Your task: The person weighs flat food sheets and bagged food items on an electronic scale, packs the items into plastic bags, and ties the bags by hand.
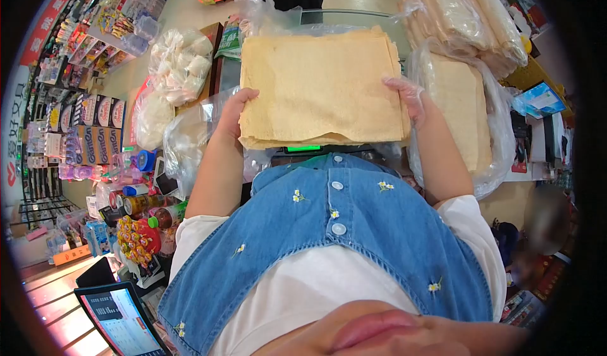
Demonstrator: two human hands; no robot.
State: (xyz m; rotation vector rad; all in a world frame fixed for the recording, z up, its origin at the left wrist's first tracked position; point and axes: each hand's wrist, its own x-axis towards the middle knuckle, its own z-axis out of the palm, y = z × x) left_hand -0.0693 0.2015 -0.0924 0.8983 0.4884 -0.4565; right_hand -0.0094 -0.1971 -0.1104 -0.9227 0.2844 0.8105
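Note:
A thick stack of thin, tan, rectangular sheets with ragged edges, like flat pancakes or tofu skin, spans the space in front of me. At its left edge my left hand grips it, thumb on top and fingers hidden below. My right hand, in what looks like a clear plastic glove, holds the opposite edge the same way. Just under the near edge, a green lit display shows on a dark device, probably a scale. Whether the stack rests on that device I cannot tell.
To the right lies an open plastic bag with more tan sheets. Behind it are bagged rolled sheets. Bags of white round items stand left. Bottles, boxes and a monitor crowd the left side.

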